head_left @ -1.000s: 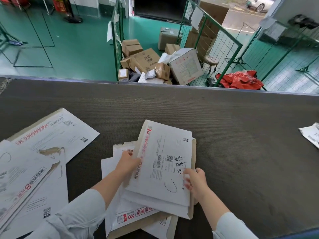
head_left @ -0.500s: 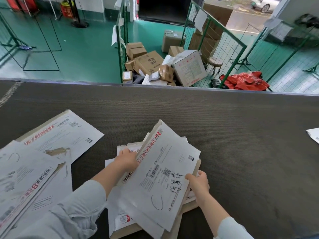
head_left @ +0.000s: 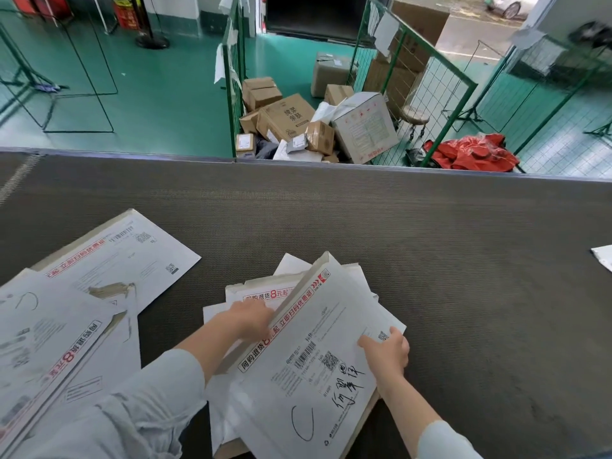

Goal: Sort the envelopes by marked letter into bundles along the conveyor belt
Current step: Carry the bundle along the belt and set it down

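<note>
A white envelope marked "C" lies tilted on top of a stack of envelopes near the front middle of the dark conveyor belt. My left hand grips the envelope's left long edge, fingers tucked under it. My right hand holds its right edge, thumb on the printed face. A second bundle of white envelopes lies fanned out at the front left; one of them bears a curved pen mark.
A corner of another envelope shows at the belt's right edge. Beyond the belt's far edge are a green wire cage with cardboard boxes, a red bag and green floor.
The top "C" envelope has rotated clockwise and slid toward me, its left edge lifted. My right hand moved up along its right edge; my left hand stayed at the left edge.
</note>
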Available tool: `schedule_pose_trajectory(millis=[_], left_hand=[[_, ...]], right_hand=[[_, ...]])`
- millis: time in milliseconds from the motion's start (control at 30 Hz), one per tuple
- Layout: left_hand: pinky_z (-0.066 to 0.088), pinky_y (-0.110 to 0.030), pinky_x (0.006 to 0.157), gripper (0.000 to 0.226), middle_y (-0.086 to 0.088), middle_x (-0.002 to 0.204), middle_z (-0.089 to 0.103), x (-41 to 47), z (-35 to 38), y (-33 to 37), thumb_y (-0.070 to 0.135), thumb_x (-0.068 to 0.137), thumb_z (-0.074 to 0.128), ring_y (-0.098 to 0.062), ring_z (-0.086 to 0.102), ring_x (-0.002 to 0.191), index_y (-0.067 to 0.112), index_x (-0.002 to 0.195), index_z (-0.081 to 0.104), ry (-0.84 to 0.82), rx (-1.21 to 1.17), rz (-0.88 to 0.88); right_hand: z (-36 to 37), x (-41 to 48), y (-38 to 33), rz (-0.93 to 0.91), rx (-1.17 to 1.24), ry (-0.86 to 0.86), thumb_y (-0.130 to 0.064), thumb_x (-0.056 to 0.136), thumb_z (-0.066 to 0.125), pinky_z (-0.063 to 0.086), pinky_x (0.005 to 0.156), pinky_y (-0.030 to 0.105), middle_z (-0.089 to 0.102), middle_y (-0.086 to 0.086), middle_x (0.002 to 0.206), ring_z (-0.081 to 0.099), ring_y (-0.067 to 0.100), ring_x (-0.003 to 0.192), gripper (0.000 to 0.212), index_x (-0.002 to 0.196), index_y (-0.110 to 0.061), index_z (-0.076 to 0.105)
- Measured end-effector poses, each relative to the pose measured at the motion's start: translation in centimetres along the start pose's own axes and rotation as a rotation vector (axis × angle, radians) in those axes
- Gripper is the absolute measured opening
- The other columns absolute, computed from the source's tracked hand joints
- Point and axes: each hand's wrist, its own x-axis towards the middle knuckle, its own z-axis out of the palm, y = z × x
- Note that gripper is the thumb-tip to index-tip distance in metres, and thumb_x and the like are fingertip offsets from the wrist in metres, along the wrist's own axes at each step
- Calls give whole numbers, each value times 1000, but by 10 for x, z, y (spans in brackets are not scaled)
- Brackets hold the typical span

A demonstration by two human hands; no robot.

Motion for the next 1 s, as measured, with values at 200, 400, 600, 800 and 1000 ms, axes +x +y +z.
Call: schedule_pose_trajectory(millis=[200,400,600,800,1000], left_hand=[[39,-39,94,33,-11,124,48,4,-11,2,23,95,47,-27,45,114,13,126,53,83,76,49],[40,-42,100,37,-6,137,37,25,-27,2,33,94,53,-27,38,125,10,124,53,286,-71,-3],[39,-37,100,37,-1,135,41,42,-16,-5,30,90,56,-22,39,126,21,125,51,378,-271,-142],[40,-37,94,54,2,118,52,52,-20,-7,51,77,62,-20,51,111,26,122,48,382,-278,-246],[45,-34,86,48,4,101,56,47,-24,-5,61,70,63,-18,54,97,25,100,54,344,-273,-306]], right_hand=[[-3,-1,-9,-97,-156,78,-28,75,69,22,118,52,19,8,159,19,30,146,85,149,-17,30],[5,-4,-14,-263,-385,-86,-34,76,61,20,118,50,23,7,157,18,26,146,79,147,-21,28],[12,-4,-15,-275,-600,-299,-38,84,59,8,121,50,3,2,164,1,25,151,77,152,-35,24],[8,8,-24,-306,-687,-246,-47,76,66,18,119,43,14,3,153,16,28,141,85,149,-44,23],[13,7,-20,-338,-630,-214,-42,76,66,16,119,42,14,2,153,14,27,142,83,149,-44,25]])
